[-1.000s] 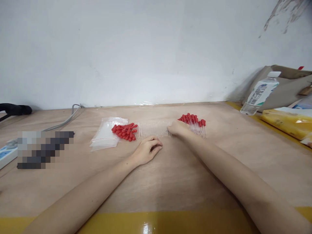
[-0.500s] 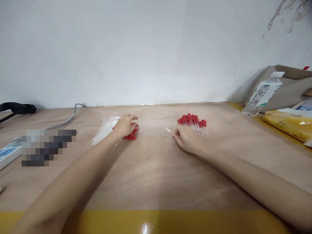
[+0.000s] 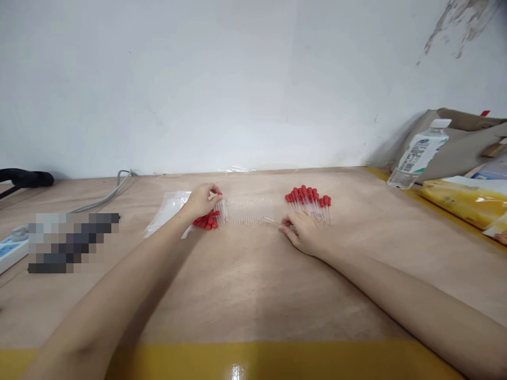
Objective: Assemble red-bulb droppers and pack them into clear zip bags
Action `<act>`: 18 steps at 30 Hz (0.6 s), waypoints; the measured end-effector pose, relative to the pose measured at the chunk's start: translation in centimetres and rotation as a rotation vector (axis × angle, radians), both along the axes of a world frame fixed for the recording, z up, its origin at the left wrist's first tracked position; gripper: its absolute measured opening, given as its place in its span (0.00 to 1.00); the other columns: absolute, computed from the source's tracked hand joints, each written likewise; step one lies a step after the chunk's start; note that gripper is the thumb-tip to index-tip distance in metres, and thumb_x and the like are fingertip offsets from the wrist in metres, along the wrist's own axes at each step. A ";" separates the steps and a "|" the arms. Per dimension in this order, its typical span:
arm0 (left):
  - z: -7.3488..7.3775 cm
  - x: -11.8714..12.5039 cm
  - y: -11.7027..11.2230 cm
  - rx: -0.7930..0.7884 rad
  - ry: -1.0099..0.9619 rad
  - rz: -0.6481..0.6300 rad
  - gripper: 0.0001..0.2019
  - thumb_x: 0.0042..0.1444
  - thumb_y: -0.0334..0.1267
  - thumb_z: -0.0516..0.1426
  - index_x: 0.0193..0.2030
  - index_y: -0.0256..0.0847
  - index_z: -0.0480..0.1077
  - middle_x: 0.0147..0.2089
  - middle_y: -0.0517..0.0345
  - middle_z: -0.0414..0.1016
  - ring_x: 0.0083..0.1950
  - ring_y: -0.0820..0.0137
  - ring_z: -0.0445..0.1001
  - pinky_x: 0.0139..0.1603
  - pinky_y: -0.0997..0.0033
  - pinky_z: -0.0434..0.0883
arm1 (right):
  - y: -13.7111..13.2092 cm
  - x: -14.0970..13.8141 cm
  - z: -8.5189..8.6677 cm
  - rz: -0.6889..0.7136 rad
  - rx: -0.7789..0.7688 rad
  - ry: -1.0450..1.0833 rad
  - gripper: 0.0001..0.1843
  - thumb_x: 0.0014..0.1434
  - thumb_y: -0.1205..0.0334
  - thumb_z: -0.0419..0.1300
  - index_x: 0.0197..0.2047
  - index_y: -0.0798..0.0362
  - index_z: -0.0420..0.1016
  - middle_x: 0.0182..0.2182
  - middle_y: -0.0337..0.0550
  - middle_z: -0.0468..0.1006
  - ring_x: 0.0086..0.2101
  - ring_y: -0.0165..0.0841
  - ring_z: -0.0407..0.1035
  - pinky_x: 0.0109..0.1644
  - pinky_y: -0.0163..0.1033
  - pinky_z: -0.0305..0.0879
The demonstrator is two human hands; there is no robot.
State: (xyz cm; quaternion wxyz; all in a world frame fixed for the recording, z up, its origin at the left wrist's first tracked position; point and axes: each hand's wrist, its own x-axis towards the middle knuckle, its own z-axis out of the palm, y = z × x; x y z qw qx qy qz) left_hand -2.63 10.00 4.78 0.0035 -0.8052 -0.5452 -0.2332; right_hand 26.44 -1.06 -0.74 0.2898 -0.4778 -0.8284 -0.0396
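My left hand point(image 3: 203, 201) rests on a pile of small red rubber bulbs point(image 3: 206, 221), its fingers pinched together over them; what they hold is too small to make out. A row of clear glass tubes point(image 3: 245, 211) lies between my hands. My right hand point(image 3: 303, 233) lies on the table at the right end of that row, fingers curled with a clear tube at the fingertips. Behind it lies a bunch of finished droppers with red bulbs point(image 3: 309, 201).
A stack of clear plastic bags point(image 3: 168, 212) lies left of the red bulbs. A power strip point(image 3: 11, 249) and grey cable point(image 3: 106, 193) sit at far left. At right stand a water bottle point(image 3: 418, 153), a cardboard box point(image 3: 463, 137) and a yellow packet point(image 3: 461, 200).
My left hand reached from the middle of the table to the red bulb pile. My right hand drew back from the tube row toward me.
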 end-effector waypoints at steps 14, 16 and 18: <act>-5.2 5.9 -9.0 -0.430 -0.821 -0.349 0.11 0.47 0.40 0.60 0.32 0.37 0.63 0.30 0.60 0.69 0.30 0.74 0.70 0.32 0.74 0.65 | -0.6 -0.4 -0.3 0.090 0.067 0.034 0.10 0.62 0.63 0.49 0.38 0.54 0.71 0.31 0.43 0.73 0.32 0.31 0.66 0.36 0.35 0.59; -5.5 5.9 -8.8 -0.428 -0.803 -0.342 0.12 0.47 0.40 0.61 0.29 0.38 0.60 0.26 0.63 0.65 0.26 0.76 0.68 0.28 0.77 0.63 | -0.8 -0.7 -0.1 0.108 0.053 0.053 0.10 0.61 0.62 0.49 0.37 0.54 0.71 0.29 0.42 0.73 0.31 0.30 0.66 0.36 0.35 0.58; -5.7 5.8 -8.6 -0.423 -0.777 -0.342 0.12 0.49 0.40 0.60 0.29 0.38 0.60 0.25 0.65 0.64 0.25 0.77 0.67 0.27 0.78 0.62 | -0.9 -1.0 -0.1 0.125 0.040 0.079 0.10 0.62 0.62 0.49 0.37 0.53 0.70 0.29 0.41 0.74 0.31 0.30 0.66 0.38 0.36 0.58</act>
